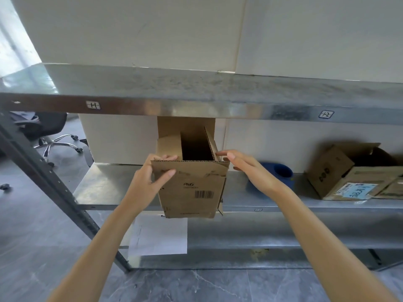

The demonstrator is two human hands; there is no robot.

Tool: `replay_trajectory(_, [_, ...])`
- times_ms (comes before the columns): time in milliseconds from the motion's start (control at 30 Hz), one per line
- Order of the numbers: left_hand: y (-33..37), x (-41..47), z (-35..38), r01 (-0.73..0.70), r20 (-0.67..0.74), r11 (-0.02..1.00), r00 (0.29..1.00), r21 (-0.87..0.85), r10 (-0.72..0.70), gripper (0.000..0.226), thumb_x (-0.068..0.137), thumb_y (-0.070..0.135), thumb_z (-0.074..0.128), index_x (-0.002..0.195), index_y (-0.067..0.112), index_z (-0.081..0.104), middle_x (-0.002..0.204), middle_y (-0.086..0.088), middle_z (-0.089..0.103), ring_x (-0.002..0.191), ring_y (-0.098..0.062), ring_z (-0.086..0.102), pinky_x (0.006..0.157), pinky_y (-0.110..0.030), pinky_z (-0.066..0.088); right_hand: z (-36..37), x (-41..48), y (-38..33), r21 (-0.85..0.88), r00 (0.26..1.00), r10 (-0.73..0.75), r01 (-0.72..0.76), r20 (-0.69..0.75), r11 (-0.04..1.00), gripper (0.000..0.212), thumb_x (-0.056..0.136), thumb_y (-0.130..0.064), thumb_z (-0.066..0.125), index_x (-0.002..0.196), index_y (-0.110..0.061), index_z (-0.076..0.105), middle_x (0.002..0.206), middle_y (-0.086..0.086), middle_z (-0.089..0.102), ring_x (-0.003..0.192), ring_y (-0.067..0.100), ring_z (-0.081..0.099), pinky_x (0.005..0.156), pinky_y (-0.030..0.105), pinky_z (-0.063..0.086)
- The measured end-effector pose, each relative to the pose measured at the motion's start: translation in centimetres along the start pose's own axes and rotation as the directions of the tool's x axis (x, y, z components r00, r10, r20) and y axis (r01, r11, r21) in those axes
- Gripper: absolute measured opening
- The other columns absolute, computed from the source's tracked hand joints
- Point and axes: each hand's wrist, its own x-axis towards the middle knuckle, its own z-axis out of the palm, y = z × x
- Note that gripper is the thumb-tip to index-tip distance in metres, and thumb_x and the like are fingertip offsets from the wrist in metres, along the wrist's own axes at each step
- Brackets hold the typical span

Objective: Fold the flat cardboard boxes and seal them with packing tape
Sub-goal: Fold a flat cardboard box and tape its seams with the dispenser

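Left hand [150,179] pinches the near flap of the cardboard box [192,190]; right hand [246,168], fingers straight, reaches its three-o'clock side. Further toward three o'clock, a blue roll [283,171] sits on the shelf [109,184].

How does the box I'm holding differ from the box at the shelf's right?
The held box shows a printed barcode; the right-hand box carries a blue-and-white label. The left hand grips the held box; the right-hand box rests on the shelf untouched. Both are brown cardboard with open tops.
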Motion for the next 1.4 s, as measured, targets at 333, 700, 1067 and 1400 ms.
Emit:
replay_trajectory(333, [-0.8,0.7,0.1,0.130,-0.105,0.991,0.986,-0.021,-0.132,0.044,0.082,0.047,0.063,0.116,0.024,0.050,0.104,0.014,0.064,0.099,0.001,0.060,0.078,-0.010,0.048,1.7,1.6,1.2,-0.271,0.993,-0.121,0.113,-0.012,0.956,0.074,0.079,-0.078,0.052,0.140,-0.035,0.047,0.143,-0.018,0.041,0.133,0.002,0.039,0.112,0.035,0.036])
replay_trajectory(700, [-1.1,1.1,0.2,0.057,-0.184,0.995,0.980,-0.084,-0.071,0.034,0.087,0.017,0.073,0.111,0.023,0.049,0.100,0.008,0.065,0.086,0.006,0.062,0.068,-0.012,0.052,2.1,3.5,2.6,-0.321,0.980,-0.173,0.134,-0.098,0.938,0.063,0.087,-0.071,0.043,0.125,-0.027,0.064,0.128,-0.017,0.047,0.125,0.005,0.043,0.106,0.039,0.042])
replay_trajectory(1067, [-2.5,3.0,-0.9,0.040,-0.259,0.999,0.965,0.005,-0.037,0.055,0.078,0.032,0.080,0.118,0.027,0.044,0.113,0.008,0.065,0.103,-0.005,0.064,0.074,-0.025,0.059,3.8,5.1,3.3,-0.173,0.956,-0.101,0.053,-0.277,0.983,0.042,0.086,-0.053,0.063,0.115,-0.022,0.060,0.118,-0.018,0.049,0.116,0.006,0.051,0.098,0.040,0.052])
replay_trajectory(1400, [-3.2,6.8,-3.5,0.022,0.092,0.998,0.995,0.065,-0.028,0.110,0.077,0.024,0.083,0.156,0.042,0.008,0.162,0.013,0.019,0.137,-0.002,0.037,0.109,-0.026,0.038,1.5,7.8,2.1,-0.107,0.987,-0.069,0.054,-0.146,0.993,0.116,0.077,-0.026,0.084,0.151,-0.047,-0.003,0.161,-0.009,0.013,0.134,0.008,0.035,0.100,0.019,0.037])
